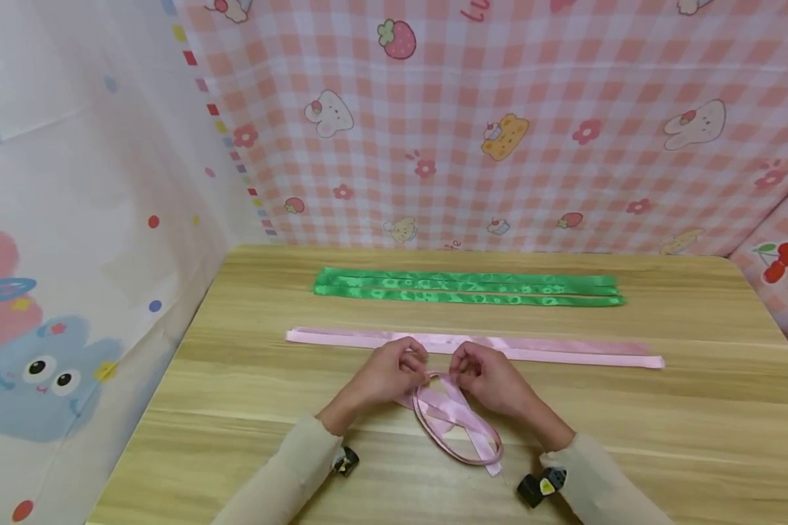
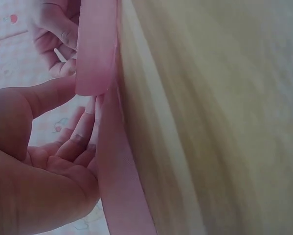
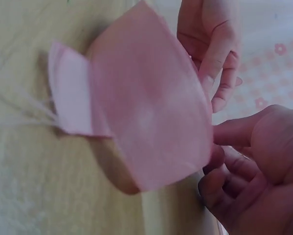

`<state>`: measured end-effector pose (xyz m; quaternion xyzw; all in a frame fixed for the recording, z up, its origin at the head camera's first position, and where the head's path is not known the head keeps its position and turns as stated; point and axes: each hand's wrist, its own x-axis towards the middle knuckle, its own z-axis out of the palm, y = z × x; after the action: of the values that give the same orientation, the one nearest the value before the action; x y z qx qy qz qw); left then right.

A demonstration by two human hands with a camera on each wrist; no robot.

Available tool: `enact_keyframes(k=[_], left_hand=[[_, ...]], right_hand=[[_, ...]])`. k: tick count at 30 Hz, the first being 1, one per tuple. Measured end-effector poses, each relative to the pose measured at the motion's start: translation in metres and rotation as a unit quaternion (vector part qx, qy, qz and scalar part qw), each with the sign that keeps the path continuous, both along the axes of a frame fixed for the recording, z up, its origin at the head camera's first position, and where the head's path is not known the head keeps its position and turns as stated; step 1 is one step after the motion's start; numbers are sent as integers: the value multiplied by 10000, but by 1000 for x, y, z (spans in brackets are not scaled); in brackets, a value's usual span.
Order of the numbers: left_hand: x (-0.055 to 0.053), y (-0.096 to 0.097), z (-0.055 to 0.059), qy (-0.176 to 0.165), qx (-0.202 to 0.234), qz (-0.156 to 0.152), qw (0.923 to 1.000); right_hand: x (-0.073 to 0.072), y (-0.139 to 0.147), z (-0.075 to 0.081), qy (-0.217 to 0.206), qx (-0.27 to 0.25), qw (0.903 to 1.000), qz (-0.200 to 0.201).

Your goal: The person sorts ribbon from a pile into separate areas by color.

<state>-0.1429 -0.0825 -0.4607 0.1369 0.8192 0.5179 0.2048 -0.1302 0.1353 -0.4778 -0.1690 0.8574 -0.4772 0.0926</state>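
Low over the table, a satiny pink ribbon (image 1: 458, 414) hangs in crossing bands, with an oval loop seen edge-on. My left hand (image 1: 390, 370) pinches it at the upper left of the loop. In the left wrist view the left thumb (image 2: 53, 95) lies against a folded part of the ribbon (image 2: 98, 49), with the fingers behind. My right hand (image 1: 492, 379) pinches the ribbon at the upper right, close to the left hand. The right wrist view has a broad curve of ribbon (image 3: 148, 105) at the right fingertips (image 3: 217, 156); part of that grip is hidden behind it.
Just beyond the hands, long pink ribbon strips (image 1: 578, 354) lie across the wooden table (image 1: 236, 452). Several green ribbon strips (image 1: 466, 297) lie side by side farther back. A checked pink cloth (image 1: 460, 87) hangs behind the table, and a white printed cloth (image 1: 105, 182) at the left.
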Motion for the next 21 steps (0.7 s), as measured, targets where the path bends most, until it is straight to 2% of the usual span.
enact_keyframes(k=[5,10,12,16,21], left_hand=[[2,-1,5,-321,461,47,9984],[5,-1,20,-507,954,-128,9941],[8,-1,27,-564,1136,-257,9916],[13,-2,43,-634,1431,-565,9861],[18,-4,59,-524,1709,-772,9809]], right_hand=[[3,2,8,-271,-393,9987,204],[5,4,20,-489,-1140,9909,525],[6,4,25,-609,-1592,9824,769],[11,7,36,-824,-2403,9574,1373],[14,11,52,-958,-2960,9305,1932]])
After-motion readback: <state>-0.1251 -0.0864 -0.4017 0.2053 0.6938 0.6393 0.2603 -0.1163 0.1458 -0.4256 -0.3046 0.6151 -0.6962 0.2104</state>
